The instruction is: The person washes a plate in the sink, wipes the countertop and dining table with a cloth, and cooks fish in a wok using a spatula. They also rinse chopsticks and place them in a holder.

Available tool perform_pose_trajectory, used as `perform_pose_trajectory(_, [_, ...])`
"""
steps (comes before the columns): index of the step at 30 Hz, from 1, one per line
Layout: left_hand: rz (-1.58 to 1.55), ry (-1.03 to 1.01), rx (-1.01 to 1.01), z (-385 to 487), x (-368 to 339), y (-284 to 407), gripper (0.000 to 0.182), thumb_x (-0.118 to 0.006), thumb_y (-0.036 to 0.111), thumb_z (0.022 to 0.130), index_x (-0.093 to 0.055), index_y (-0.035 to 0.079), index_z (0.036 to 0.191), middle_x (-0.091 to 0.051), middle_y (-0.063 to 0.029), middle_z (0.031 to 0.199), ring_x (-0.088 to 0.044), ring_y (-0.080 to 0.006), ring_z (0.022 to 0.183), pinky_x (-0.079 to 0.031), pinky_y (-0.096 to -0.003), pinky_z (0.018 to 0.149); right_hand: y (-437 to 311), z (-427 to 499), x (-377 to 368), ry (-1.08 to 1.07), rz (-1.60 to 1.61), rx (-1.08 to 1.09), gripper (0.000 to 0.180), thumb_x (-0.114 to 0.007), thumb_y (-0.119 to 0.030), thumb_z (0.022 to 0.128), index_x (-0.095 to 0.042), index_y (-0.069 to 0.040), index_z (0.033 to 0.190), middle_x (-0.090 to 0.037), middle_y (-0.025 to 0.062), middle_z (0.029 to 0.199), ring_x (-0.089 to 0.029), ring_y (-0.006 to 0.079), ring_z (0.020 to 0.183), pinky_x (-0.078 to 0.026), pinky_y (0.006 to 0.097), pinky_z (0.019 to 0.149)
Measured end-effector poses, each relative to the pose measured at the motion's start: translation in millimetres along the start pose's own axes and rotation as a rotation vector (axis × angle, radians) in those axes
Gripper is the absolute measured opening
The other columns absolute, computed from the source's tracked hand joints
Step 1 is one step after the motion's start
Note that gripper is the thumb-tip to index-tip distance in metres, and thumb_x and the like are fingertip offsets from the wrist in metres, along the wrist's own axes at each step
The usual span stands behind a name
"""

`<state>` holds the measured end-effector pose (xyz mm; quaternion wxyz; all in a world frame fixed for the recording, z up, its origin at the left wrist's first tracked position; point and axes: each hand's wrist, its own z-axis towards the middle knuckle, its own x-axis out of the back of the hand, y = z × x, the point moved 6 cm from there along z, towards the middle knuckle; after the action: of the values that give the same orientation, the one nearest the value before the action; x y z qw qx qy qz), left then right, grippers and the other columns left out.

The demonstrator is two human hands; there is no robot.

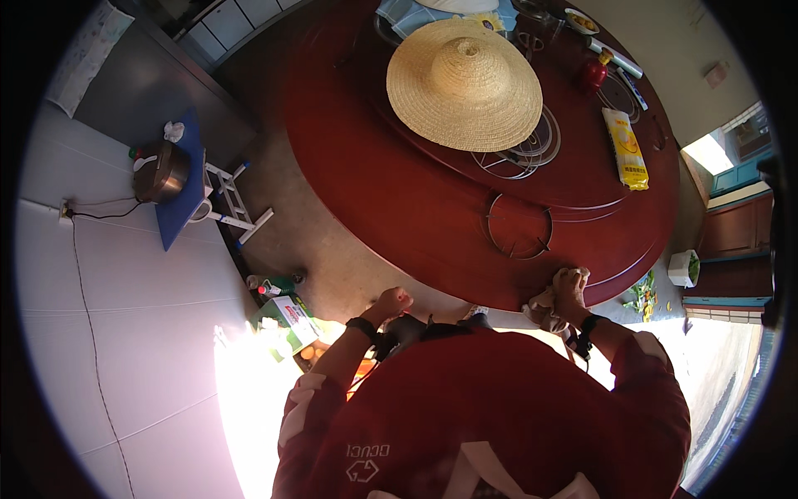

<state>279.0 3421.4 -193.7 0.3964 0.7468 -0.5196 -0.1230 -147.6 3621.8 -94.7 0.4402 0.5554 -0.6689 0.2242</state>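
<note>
My right hand (570, 288) grips a beige cloth (541, 310) at the near edge of a round red table (386, 212). Part of the cloth hangs over that edge. Away from the tabletop, my left hand (391, 302) is held in front of my body, its fingers curled and nothing visible in them. A round metal wire ring stand (490, 226) rests on the table a little beyond my right hand. Farther back, a woven straw hat (471, 81) covers part of another wire stand (530, 167) on the raised turntable (430, 140).
A yellow noodle packet (625, 150), a red bottle (594, 73), a bowl of food (581, 22) and scissors (530, 42) lie toward the table's far right. Leftward, a cooker (163, 173) sits on a blue-topped stand (177, 212). Boxes (290, 324) and a green bottle (279, 287) occupy the floor.
</note>
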Motion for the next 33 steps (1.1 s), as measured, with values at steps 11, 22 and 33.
perform_pose_trajectory(11, [-0.503,0.264,0.488,-209,153,-262,0.015,-0.059,0.017,0.089,-0.061,0.006,0.099,-0.065,-0.0075,0.091,-0.069,-0.0202,0.078,-0.054,-0.0316,0.061,-258,112,20,0.100,0.661,0.314,0.026,-0.060,-0.015,0.072,-0.055,0.000,0.093,-0.059,0.0177,0.093,-0.053,0.0388,0.093,-0.042,0.0514,0.073])
perform_pose_trajectory(22, [-0.183,0.316,0.112,-209,211,-277,0.014,-0.054,0.013,0.090,-0.064,0.003,0.094,-0.067,-0.0100,0.088,-0.069,-0.0206,0.072,-0.055,-0.0320,0.058,-447,239,240,0.326,0.480,0.093,0.052,-0.058,-0.008,0.078,-0.042,-0.001,0.127,-0.036,0.0259,0.129,-0.036,0.0469,0.118,-0.034,0.0545,0.099])
perform_pose_trajectory(33, [0.109,0.301,0.262,-168,407,-349,0.018,-0.070,0.026,0.076,-0.067,0.008,0.077,-0.070,-0.0117,0.084,-0.066,-0.0305,0.079,-0.053,-0.0407,0.074,-536,378,346,0.265,0.508,0.071,0.051,-0.059,-0.012,0.077,-0.051,-0.009,0.127,-0.038,0.0207,0.132,-0.033,0.0432,0.126,-0.033,0.0554,0.104])
